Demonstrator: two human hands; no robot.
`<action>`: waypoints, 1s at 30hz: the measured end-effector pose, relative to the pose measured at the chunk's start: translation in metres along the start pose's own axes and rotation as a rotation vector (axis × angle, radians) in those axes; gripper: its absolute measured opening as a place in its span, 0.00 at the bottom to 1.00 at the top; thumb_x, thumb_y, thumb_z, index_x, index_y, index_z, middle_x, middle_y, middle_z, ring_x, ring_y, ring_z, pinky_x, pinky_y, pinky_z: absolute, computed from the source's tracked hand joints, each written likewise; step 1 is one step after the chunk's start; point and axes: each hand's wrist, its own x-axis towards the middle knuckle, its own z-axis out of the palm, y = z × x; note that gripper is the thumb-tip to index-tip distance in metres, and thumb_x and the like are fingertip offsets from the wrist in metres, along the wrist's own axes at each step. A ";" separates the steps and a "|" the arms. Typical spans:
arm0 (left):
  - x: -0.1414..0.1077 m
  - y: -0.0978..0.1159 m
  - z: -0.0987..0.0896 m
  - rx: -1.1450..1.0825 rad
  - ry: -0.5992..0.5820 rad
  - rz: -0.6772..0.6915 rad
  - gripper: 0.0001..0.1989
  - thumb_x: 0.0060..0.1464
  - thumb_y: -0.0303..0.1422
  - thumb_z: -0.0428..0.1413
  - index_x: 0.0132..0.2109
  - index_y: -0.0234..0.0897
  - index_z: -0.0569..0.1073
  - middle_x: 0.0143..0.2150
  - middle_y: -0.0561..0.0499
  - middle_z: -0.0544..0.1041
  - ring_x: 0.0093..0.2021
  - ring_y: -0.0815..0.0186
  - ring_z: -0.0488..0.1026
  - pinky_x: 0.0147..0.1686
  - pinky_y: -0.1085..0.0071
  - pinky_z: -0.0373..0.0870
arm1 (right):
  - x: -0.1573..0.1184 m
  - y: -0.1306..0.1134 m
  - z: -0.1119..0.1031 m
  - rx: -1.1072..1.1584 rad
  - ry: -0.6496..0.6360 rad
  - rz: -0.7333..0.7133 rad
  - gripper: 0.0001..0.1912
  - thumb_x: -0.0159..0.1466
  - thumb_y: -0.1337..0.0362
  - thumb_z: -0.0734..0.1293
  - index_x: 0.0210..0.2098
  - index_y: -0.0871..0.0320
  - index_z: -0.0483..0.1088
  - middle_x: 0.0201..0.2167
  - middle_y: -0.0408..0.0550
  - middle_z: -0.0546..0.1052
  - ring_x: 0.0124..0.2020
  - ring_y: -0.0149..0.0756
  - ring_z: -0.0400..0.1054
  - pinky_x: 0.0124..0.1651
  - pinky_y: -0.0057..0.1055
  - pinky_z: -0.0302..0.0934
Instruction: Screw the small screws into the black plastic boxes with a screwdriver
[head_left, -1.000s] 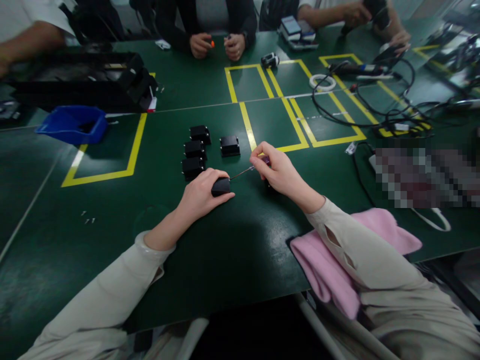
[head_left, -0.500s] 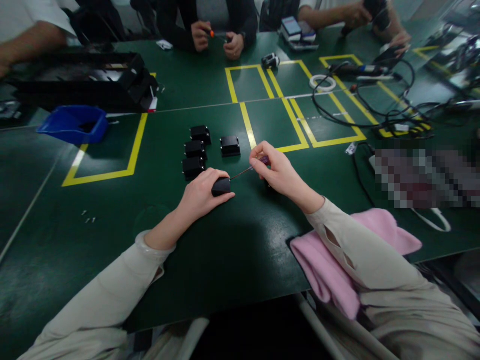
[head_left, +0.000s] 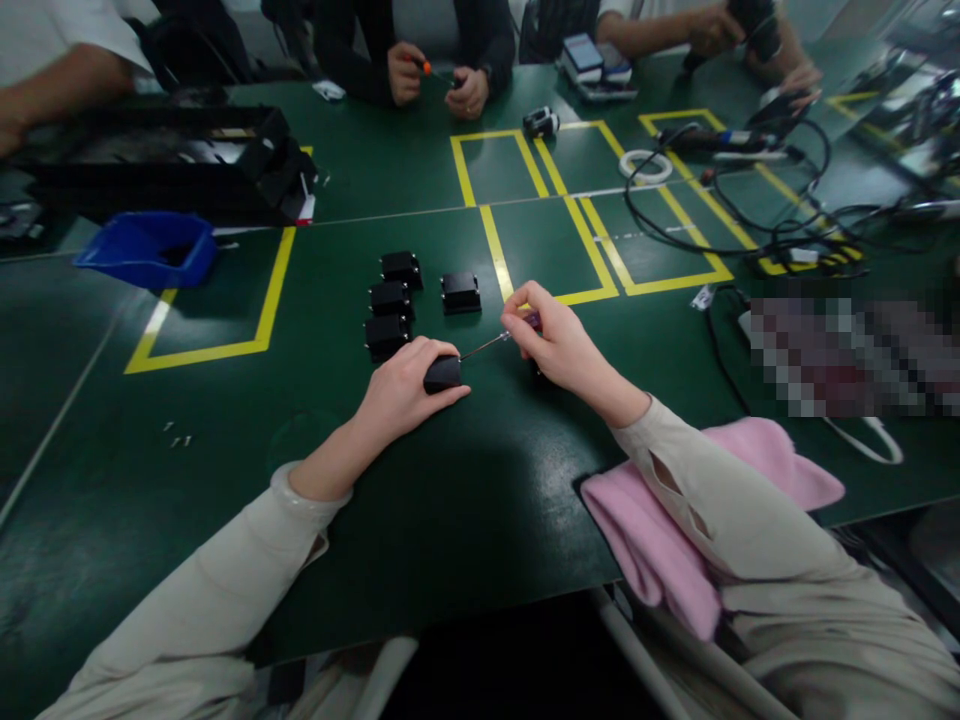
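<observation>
My left hand (head_left: 405, 387) is closed around a small black box (head_left: 443, 374), gripping it against the green table. In my right hand (head_left: 546, 335) is a screwdriver (head_left: 486, 347); its handle is mostly hidden by my fingers. The thin shaft points left and its tip meets the right upper edge of the box. Just beyond, similar black boxes stand in a column, the nearest being a black box (head_left: 387, 336), with one more black box (head_left: 460, 291) to their right. Something dark lies partly hidden under my right hand.
Several small screws (head_left: 180, 440) lie at the left. A blue scoop-shaped bin (head_left: 150, 248) stands before black trays (head_left: 165, 165). A pink cloth (head_left: 637, 540) lies under my right forearm. Black cables (head_left: 750, 230) and a white ring (head_left: 645, 167) are at the right. Co-workers' hands (head_left: 469, 93) show across the table.
My right hand has shifted very slightly with the screwdriver, whose tip stays at the box. My left hand and the box keep their place. The co-worker's hands opposite moved a little.
</observation>
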 end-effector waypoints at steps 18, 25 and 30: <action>0.000 0.001 0.000 -0.009 -0.002 -0.012 0.18 0.64 0.46 0.62 0.53 0.40 0.73 0.51 0.43 0.79 0.53 0.50 0.77 0.53 0.55 0.74 | 0.000 0.000 -0.001 -0.016 0.000 0.003 0.09 0.73 0.58 0.65 0.38 0.54 0.63 0.28 0.39 0.69 0.28 0.33 0.64 0.36 0.33 0.57; 0.000 0.001 0.000 -0.004 -0.006 -0.007 0.18 0.64 0.46 0.61 0.53 0.40 0.72 0.52 0.43 0.79 0.52 0.50 0.77 0.53 0.55 0.74 | -0.001 -0.002 -0.001 -0.013 0.010 0.005 0.03 0.72 0.63 0.65 0.43 0.53 0.64 0.27 0.38 0.67 0.27 0.32 0.63 0.36 0.33 0.56; 0.000 0.001 -0.001 -0.007 -0.010 -0.019 0.18 0.63 0.46 0.62 0.53 0.41 0.73 0.51 0.44 0.79 0.52 0.50 0.77 0.53 0.55 0.74 | 0.000 -0.001 -0.001 -0.030 -0.004 0.022 0.10 0.73 0.58 0.65 0.36 0.54 0.65 0.24 0.39 0.67 0.27 0.33 0.63 0.34 0.33 0.54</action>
